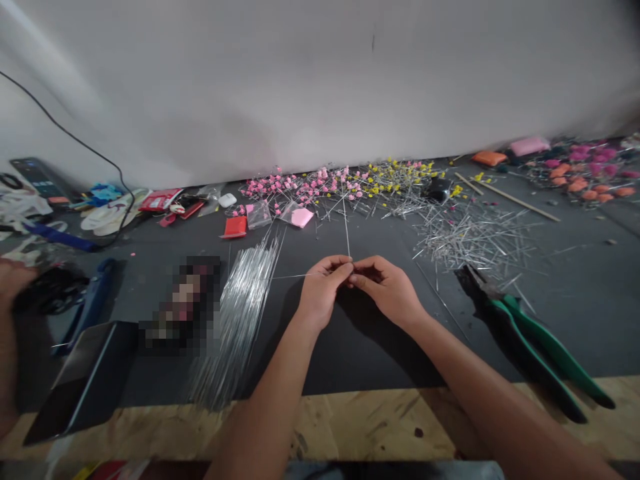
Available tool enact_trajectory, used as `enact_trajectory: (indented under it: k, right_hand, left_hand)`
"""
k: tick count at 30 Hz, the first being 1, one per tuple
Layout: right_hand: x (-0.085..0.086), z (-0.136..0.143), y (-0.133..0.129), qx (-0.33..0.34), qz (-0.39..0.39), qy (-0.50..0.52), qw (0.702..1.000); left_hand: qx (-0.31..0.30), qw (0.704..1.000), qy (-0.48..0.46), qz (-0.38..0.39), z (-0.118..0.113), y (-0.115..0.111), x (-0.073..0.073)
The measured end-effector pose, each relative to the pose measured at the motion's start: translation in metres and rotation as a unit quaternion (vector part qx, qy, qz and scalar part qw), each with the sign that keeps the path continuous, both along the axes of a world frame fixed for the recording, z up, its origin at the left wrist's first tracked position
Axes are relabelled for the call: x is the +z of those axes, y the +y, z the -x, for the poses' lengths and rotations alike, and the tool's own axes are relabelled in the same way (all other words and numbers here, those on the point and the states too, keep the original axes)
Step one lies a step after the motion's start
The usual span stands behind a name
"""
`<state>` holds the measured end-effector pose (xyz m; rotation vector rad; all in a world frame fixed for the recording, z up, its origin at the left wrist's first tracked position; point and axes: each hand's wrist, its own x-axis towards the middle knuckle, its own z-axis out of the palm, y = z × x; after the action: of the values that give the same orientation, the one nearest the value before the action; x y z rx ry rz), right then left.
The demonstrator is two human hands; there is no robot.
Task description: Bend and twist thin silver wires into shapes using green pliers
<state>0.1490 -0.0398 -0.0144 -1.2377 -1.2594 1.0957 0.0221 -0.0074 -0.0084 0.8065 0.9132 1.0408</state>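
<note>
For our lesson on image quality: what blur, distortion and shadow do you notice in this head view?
Head view: a pixelated patch hides something left of the wire bundle; wide-angle bending curves the wall's base; soft shadow lies under the left hand and right hand; the pliers look stretched.

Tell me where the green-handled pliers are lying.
In the head view, the green-handled pliers lie on the dark mat, right of the right hand, just below the loose wire pile.

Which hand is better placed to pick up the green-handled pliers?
Probably the right hand: the green-handled pliers lie just to its right on the dark mat, while the left hand would have to cross over.
</note>
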Motion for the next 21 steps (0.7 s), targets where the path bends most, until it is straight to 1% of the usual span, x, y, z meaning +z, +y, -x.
enact_trajectory:
  k: [10,15,21]
  right_hand:
    - [0.001,-0.004,0.000,-0.003,0.016,-0.007,1.000]
    - [0.002,-0.008,0.002,0.002,0.032,-0.006,0.999]
    - [0.007,-0.011,0.002,0.009,0.067,-0.020,0.998]
  left_hand:
    - [-0.018,0.999,0.038,-0.017,0.003,0.001,-0.002]
    - [-0.034,0.997,0.060,-0.019,0.003,-0.001,0.000]
    - [-0.055,0.996,0.065,-0.018,0.004,-0.001,0.002]
